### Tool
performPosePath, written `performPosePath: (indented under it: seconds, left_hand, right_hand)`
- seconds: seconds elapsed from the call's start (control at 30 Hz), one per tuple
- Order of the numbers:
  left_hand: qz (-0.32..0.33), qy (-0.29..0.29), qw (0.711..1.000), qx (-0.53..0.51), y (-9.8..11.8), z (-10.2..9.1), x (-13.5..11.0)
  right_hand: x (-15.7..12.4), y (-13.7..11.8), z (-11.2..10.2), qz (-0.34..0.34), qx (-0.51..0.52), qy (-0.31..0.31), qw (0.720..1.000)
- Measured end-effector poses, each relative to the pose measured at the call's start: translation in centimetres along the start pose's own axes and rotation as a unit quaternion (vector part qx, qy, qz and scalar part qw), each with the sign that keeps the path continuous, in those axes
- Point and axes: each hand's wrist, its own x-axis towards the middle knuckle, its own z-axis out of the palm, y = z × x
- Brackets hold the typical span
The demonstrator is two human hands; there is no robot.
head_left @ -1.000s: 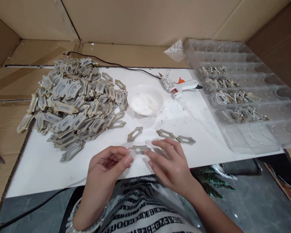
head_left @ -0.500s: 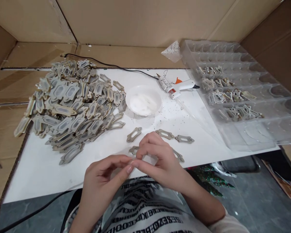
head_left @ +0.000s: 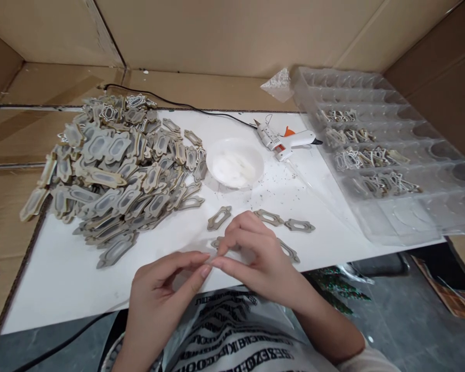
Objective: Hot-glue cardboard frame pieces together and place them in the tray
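Observation:
My left hand (head_left: 163, 292) and my right hand (head_left: 258, 261) meet in front of my body, over the front edge of the white table. Thumb and forefinger of each are pinched together, tip close to tip. Something tiny and pale seems to be between them, too small and covered to name. Just beyond my right hand lie several loose grey ornamental frames with open centres, such as one frame (head_left: 228, 211) to its left and another frame (head_left: 310, 227) to its right. Others are partly hidden behind the hand.
A big pile of similar grey pieces (head_left: 120, 199) covers the left. A white bowl (head_left: 259, 173) with white material stands mid-table. Behind it rests a corded hot glue gun (head_left: 271, 137). A clear compartment tray (head_left: 395, 222) holding patterned pieces is at right, beside a small clear bag (head_left: 278, 85).
The view has shifted slightly, so the table's things appear a little further right. My hands stay pinched together, their fingertips slightly further apart.

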Motion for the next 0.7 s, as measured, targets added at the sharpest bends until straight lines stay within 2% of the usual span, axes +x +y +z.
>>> performPosePath:
  seconds: [0.13,0.23,0.33,0.47,0.57,0.7]
  left_hand:
    - [-0.03,-0.017,0.999,-0.035,-0.4,-0.1,0.1]
    - [-0.041,-0.007,0.999,-0.033,-0.7,-0.4,0.2]
    - [-0.044,0.024,0.999,-0.011,-1.0,-0.7,0.2]
    - [-0.049,0.041,0.998,0.004,-1.2,-1.1,0.2]
    - [-0.048,0.03,0.998,-0.01,-1.3,-1.3,0.2]
    - [-0.05,0.02,0.998,-0.016,-1.4,-1.4,0.3]
  right_hand:
    - [0.0,-0.2,0.1,0.015,-0.01,-0.015,1.0]
    - [0.1,-0.2,-0.1,0.028,-0.009,-0.028,0.999]
    - [0.4,0.5,-0.3,0.054,-0.054,0.016,0.997]
    - [1.2,1.9,-0.3,0.086,-0.19,0.076,0.975]
    - [1.8,2.5,-0.1,0.094,-0.249,0.05,0.963]
    - [2.4,2.4,0.1,0.101,-0.271,-0.012,0.957]
